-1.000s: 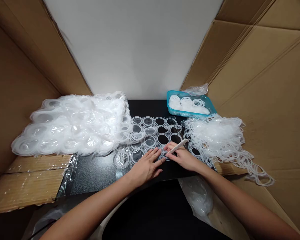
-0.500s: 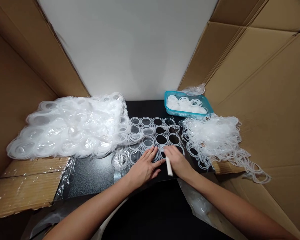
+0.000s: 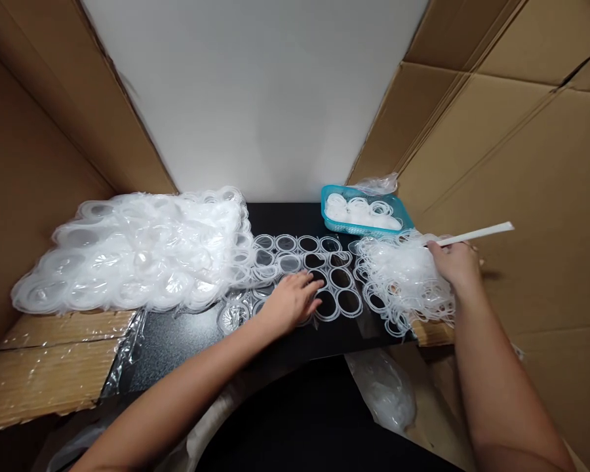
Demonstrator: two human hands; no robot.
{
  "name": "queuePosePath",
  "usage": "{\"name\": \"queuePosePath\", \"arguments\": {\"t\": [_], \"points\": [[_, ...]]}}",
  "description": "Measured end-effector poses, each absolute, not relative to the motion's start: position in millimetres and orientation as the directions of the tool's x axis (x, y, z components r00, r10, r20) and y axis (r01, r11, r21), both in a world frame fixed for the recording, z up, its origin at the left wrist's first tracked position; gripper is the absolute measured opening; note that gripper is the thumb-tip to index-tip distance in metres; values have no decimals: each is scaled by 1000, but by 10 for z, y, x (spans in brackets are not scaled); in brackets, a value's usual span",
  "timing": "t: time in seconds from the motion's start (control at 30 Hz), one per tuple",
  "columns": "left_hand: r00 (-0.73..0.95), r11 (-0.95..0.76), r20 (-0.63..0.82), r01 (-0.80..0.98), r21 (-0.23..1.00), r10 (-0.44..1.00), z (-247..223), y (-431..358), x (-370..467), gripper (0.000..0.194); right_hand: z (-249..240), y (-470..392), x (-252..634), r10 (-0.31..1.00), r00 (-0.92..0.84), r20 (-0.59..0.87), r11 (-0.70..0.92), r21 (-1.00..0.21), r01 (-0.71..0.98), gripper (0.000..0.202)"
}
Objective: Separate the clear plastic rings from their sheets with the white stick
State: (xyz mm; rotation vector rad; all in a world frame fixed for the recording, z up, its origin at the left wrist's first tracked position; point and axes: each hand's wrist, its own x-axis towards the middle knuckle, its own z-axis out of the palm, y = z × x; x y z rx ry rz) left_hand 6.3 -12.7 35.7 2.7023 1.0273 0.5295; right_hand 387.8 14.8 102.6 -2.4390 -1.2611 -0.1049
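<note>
Left hand (image 3: 291, 303): fingers a bit spread, at the ring sheet (image 3: 338, 291); maybe keeping it steady.
Right hand (image 3: 456, 263): pinching a white stick (image 3: 482, 232) by the messy ring pile (image 3: 398, 269), away from the sheet.
Ring sheet: on the black table (image 3: 285, 215); touching it seems to need soft fingers, as thin rings could snag.
Blue basket (image 3: 332, 226): white rings (image 3: 361, 211) inside.

Left hand (image 3: 295, 300) over ring sheet (image 3: 338, 288) on black table (image 3: 285, 216). Right hand (image 3: 456, 261) holds white stick (image 3: 476, 233) at right-hand ring pile (image 3: 403, 272). Blue basket (image 3: 364, 229) of white rings (image 3: 358, 211) just behind that pile.
</note>
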Motion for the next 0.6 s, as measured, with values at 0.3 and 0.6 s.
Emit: {"name": "queuePosePath", "arguments": {"t": [0.3,0.6], "points": [[721,-733,142,648,208,678,73,535,956,63,1077,65,3651,596,480,644,-314,-363,877,12],[744,-791,276,543,283,609,328,75,329,26,885,-111,2470,965,-261,33,166,-846,506,22]]}}
